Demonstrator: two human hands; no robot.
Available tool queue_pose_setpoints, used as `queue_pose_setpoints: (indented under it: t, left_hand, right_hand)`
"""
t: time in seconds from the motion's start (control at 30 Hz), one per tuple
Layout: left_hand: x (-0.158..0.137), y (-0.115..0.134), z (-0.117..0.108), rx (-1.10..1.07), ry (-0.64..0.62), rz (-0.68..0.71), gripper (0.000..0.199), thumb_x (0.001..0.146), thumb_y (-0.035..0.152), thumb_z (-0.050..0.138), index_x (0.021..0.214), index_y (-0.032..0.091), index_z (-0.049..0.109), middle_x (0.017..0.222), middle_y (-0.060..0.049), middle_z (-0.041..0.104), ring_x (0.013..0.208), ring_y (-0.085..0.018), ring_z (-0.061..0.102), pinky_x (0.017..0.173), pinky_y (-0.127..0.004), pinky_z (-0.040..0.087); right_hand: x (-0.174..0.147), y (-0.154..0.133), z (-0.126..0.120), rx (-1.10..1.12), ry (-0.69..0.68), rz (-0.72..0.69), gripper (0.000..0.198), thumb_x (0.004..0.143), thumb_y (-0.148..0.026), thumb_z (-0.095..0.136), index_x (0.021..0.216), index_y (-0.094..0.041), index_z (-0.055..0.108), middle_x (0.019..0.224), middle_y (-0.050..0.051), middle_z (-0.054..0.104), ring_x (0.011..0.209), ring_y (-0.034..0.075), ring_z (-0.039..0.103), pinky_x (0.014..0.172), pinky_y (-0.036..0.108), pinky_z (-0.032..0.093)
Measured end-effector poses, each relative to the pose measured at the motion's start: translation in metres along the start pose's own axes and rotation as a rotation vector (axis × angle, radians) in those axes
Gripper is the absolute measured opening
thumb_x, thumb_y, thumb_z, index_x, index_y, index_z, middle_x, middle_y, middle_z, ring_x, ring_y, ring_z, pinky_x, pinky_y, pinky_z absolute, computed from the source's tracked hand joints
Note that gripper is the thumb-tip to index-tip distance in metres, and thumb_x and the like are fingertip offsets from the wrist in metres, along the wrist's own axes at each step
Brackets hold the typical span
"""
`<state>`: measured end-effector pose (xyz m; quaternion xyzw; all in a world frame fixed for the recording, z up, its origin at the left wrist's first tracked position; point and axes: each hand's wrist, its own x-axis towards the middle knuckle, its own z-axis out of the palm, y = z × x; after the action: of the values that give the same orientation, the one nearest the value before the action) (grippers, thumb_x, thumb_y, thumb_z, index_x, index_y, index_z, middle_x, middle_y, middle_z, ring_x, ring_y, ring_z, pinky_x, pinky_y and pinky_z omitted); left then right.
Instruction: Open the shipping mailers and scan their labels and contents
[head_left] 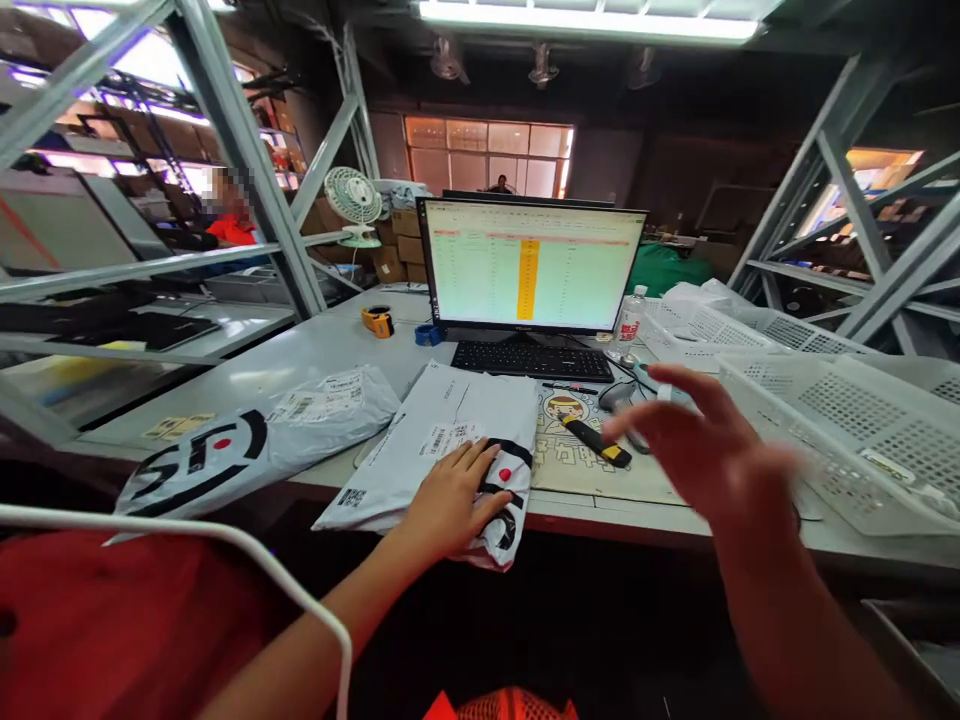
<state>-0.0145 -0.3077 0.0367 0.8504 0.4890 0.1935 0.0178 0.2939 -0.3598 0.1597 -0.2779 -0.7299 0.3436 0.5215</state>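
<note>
My left hand [450, 500] lies flat with spread fingers on a white plastic mailer bag [431, 440], pressing its right part. This mailer has a shipping label, black print and a red dot, and its near edge hangs over the table edge. To its left rests a second white mailer [255, 440] with similar black lettering and a label. Blurred by motion, my right hand [705, 450] is raised over the table's right side, fingers apart and holding nothing visible. Closest to it are a black-and-yellow utility knife [596, 440] and a computer mouse [616, 396].
A monitor [532, 265] and keyboard [532, 360] stand at the back. White plastic baskets [840, 440] and a bottle [630, 318] are on the right. An orange tape roll [377, 321] lies back left. A white cable [255, 550] crosses the lower left. Another person [232, 215] is beyond the metal frame.
</note>
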Motion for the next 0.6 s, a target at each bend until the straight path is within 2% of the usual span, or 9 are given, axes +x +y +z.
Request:
queue_pose_setpoints:
  t: [0.1, 0.13, 0.2, 0.27, 0.33, 0.4, 0.5, 0.53, 0.6]
  left_hand:
    - [0.009, 0.015, 0.009, 0.036, -0.052, 0.058, 0.073, 0.1, 0.06, 0.056, 0.158, 0.017, 0.049, 0.166, -0.015, 0.043, 0.156, -0.037, 0.038, 0.127, -0.055, 0.034]
    - [0.01, 0.02, 0.017, 0.052, -0.054, 0.079, 0.074, 0.1, 0.061, 0.056, 0.159, 0.017, 0.049, 0.167, -0.015, 0.041, 0.157, -0.038, 0.033, 0.129, -0.058, 0.028]
    - [0.008, 0.029, 0.038, 0.079, -0.044, 0.124, 0.075, 0.101, 0.063, 0.053, 0.159, 0.015, 0.049, 0.17, -0.016, 0.036, 0.16, -0.04, 0.025, 0.131, -0.064, 0.015]
    - [0.005, 0.034, 0.054, 0.095, -0.022, 0.153, 0.078, 0.102, 0.065, 0.05, 0.159, 0.013, 0.047, 0.171, -0.017, 0.033, 0.162, -0.039, 0.021, 0.131, -0.065, 0.006]
    - [0.003, 0.034, 0.062, 0.107, -0.004, 0.162, 0.079, 0.101, 0.066, 0.051, 0.16, 0.013, 0.046, 0.171, -0.017, 0.034, 0.162, -0.038, 0.022, 0.132, -0.063, 0.004]
    - [0.002, 0.033, 0.062, 0.116, 0.001, 0.166, 0.079, 0.101, 0.066, 0.051, 0.159, 0.014, 0.047, 0.169, -0.017, 0.037, 0.16, -0.036, 0.026, 0.132, -0.06, 0.005]
    - [0.002, 0.031, 0.06, 0.129, -0.002, 0.166, 0.078, 0.101, 0.066, 0.05, 0.158, 0.012, 0.048, 0.168, -0.017, 0.039, 0.159, -0.036, 0.03, 0.132, -0.057, 0.008]
    - [0.002, 0.031, 0.06, 0.133, 0.001, 0.168, 0.078, 0.102, 0.066, 0.049, 0.158, 0.012, 0.048, 0.168, -0.018, 0.039, 0.159, -0.036, 0.03, 0.132, -0.056, 0.009]
    - [0.001, 0.03, 0.061, 0.138, 0.011, 0.174, 0.079, 0.102, 0.067, 0.047, 0.159, 0.012, 0.047, 0.168, -0.017, 0.039, 0.159, -0.035, 0.03, 0.132, -0.055, 0.01]
  right_hand:
    - [0.03, 0.081, -0.04, -0.469, 0.357, 0.317, 0.069, 0.092, -0.067, 0.063, 0.14, -0.017, 0.057, 0.125, 0.018, 0.071, 0.112, 0.034, 0.069, 0.104, 0.049, 0.052]
    - [0.033, 0.106, -0.052, -0.661, 0.395, 0.461, 0.066, 0.093, -0.06, 0.063, 0.139, -0.012, 0.058, 0.126, 0.021, 0.07, 0.115, 0.035, 0.068, 0.105, 0.05, 0.051]
    - [0.029, 0.147, -0.067, -0.962, 0.333, 0.677, 0.066, 0.096, -0.051, 0.061, 0.143, -0.005, 0.056, 0.134, 0.027, 0.065, 0.125, 0.039, 0.064, 0.11, 0.051, 0.047]
    - [0.022, 0.172, -0.07, -1.14, 0.217, 0.807, 0.068, 0.098, -0.048, 0.059, 0.147, -0.002, 0.052, 0.138, 0.031, 0.062, 0.13, 0.043, 0.06, 0.11, 0.053, 0.046]
    - [0.018, 0.185, -0.065, -1.224, 0.15, 0.869, 0.066, 0.1, -0.048, 0.057, 0.146, -0.001, 0.051, 0.133, 0.033, 0.064, 0.128, 0.045, 0.062, 0.107, 0.054, 0.048]
    - [0.024, 0.19, -0.059, -1.245, 0.142, 0.914, 0.061, 0.1, -0.044, 0.056, 0.143, -0.001, 0.052, 0.13, 0.034, 0.064, 0.125, 0.045, 0.063, 0.103, 0.056, 0.049]
    - [0.043, 0.185, -0.061, -1.139, 0.146, 1.003, 0.054, 0.093, -0.038, 0.062, 0.132, -0.001, 0.059, 0.122, 0.034, 0.066, 0.12, 0.045, 0.065, 0.098, 0.055, 0.05]
    - [0.05, 0.178, -0.064, -1.085, 0.127, 1.026, 0.049, 0.092, -0.039, 0.063, 0.124, -0.001, 0.063, 0.113, 0.032, 0.068, 0.112, 0.043, 0.068, 0.092, 0.053, 0.052]
    - [0.061, 0.157, -0.071, -0.971, 0.05, 1.038, 0.041, 0.093, -0.047, 0.062, 0.104, -0.008, 0.068, 0.091, 0.022, 0.07, 0.085, 0.033, 0.071, 0.073, 0.043, 0.055]
